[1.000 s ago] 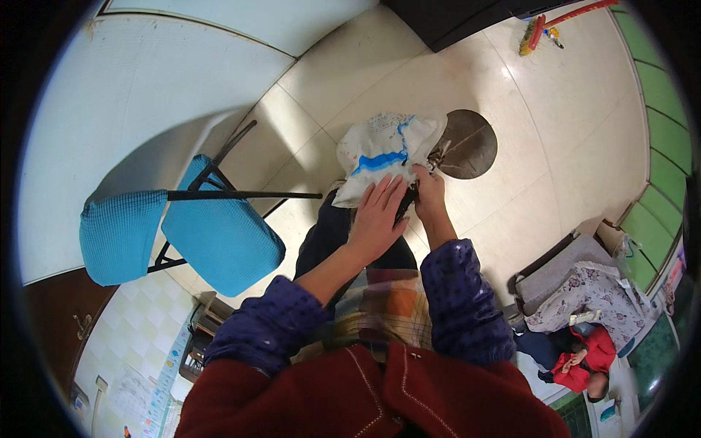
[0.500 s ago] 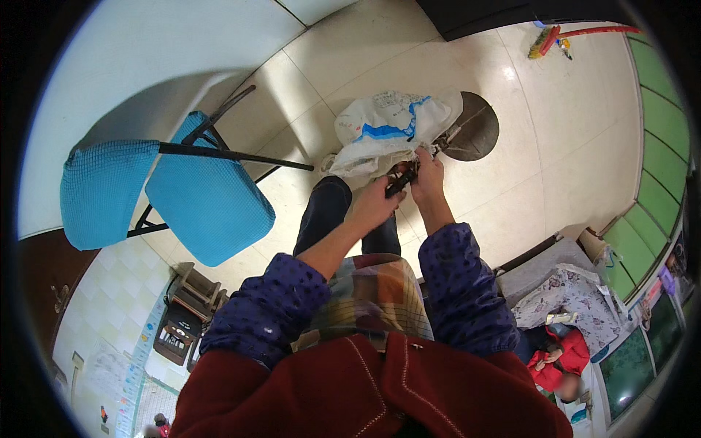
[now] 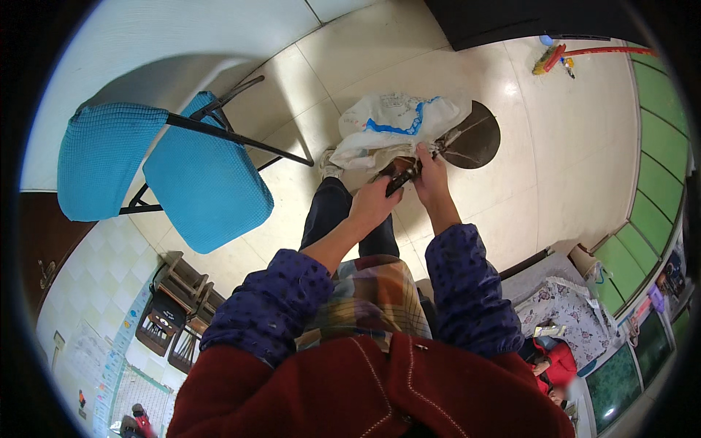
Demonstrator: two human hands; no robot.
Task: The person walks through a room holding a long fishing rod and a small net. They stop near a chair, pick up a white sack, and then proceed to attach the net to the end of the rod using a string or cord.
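The left hand is gripping a dark stick between the hands, probably stiff, good to hold near its end. A soft, light-looking white bag is bunching beyond. The right hand is curling beside the stick, its pinch unclear.

Home interior indicated by pale tiled floor; blue-covered chair, broom and flower-patterned cloth noted.

Left hand: one, curled in a grip; left forearm slanting inward. Right hand: one, closed, just beside the left, thumb pointing forward; right forearm steeper.
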